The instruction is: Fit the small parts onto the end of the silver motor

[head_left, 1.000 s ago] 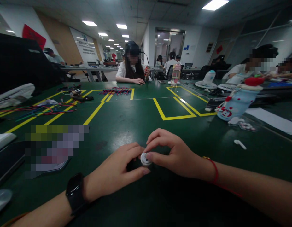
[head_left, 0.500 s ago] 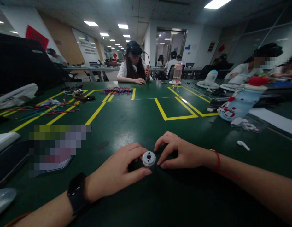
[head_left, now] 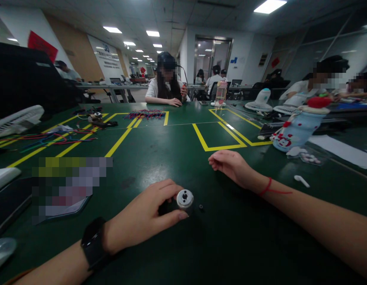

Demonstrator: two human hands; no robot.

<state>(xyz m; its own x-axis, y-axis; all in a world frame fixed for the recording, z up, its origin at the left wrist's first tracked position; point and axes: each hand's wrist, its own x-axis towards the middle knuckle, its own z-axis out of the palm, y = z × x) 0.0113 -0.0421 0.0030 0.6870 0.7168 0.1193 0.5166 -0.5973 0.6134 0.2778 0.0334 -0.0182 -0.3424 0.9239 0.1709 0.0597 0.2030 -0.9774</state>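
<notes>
My left hand (head_left: 153,209) rests on the green table, thumb and fingers closed around a small silver cylinder, which looks like a small motor (head_left: 184,198). Its round top face points up and shows a dark centre hole with smaller holes beside it. Just right of the cylinder, a tiny black ring-like part (head_left: 201,207) lies on the table, apart from both hands. Farther right and forward, my right hand (head_left: 231,164) hovers over or rests on the tabletop with its fingers curled in. Anything inside those fingers is hidden.
Colourful wires (head_left: 61,136) lie at left, beyond a blurred-out flat item (head_left: 73,186). A bundle of red and blue wires (head_left: 146,114) sits farther back. At right are a blue bottle (head_left: 301,128), a white earbud (head_left: 301,181) and fans (head_left: 259,103). A person (head_left: 167,83) sits opposite.
My right hand has moved away from the cylinder, forward and right, and its fingers have curled in. The tiny black part is now visible on the table. My left hand keeps its hold.
</notes>
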